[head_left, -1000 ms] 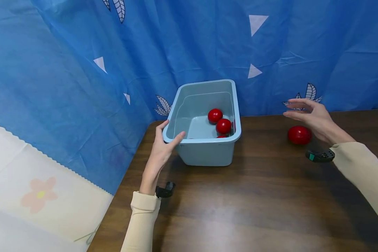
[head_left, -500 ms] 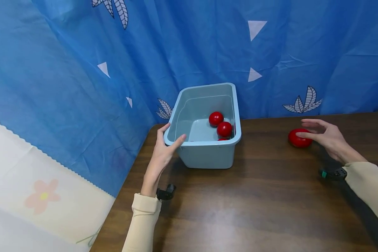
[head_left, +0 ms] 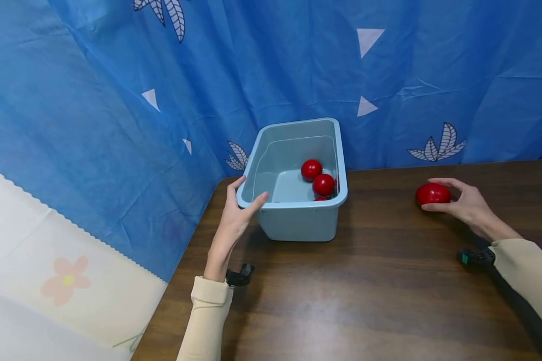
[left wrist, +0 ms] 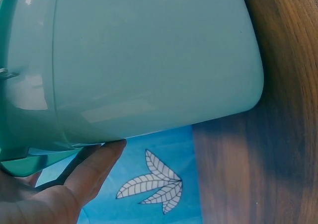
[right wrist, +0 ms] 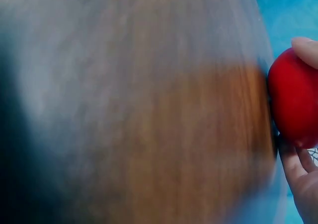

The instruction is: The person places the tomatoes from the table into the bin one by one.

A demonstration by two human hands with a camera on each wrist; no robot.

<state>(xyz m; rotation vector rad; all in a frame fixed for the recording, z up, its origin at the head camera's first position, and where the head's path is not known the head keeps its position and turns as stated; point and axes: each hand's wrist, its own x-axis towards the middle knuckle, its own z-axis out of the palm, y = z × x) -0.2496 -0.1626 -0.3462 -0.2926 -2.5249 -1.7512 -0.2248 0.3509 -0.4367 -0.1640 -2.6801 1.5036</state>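
Observation:
A light blue plastic tub [head_left: 298,220] stands at the table's back left corner with three red balls [head_left: 322,184] inside. My left hand [head_left: 239,213] grips the tub's near left rim, thumb outside and fingers over the edge; the left wrist view shows the tub wall [left wrist: 149,60] close above that hand [left wrist: 74,184]. On the table to the right lies another red ball [head_left: 431,194]. My right hand [head_left: 460,203] curls round it, thumb in front and fingers behind. The right wrist view is blurred, with the ball [right wrist: 295,102] against my fingers [right wrist: 298,174].
The dark wooden table [head_left: 366,301] ends at the left near the tub. A blue patterned curtain [head_left: 253,65] hangs right behind the table and down its left side. Black wrist camera mounts [head_left: 239,276] sit at both cuffs.
My right hand has come down from above the loose red ball and closed round it on the table. The left hand has stayed on the tub's rim.

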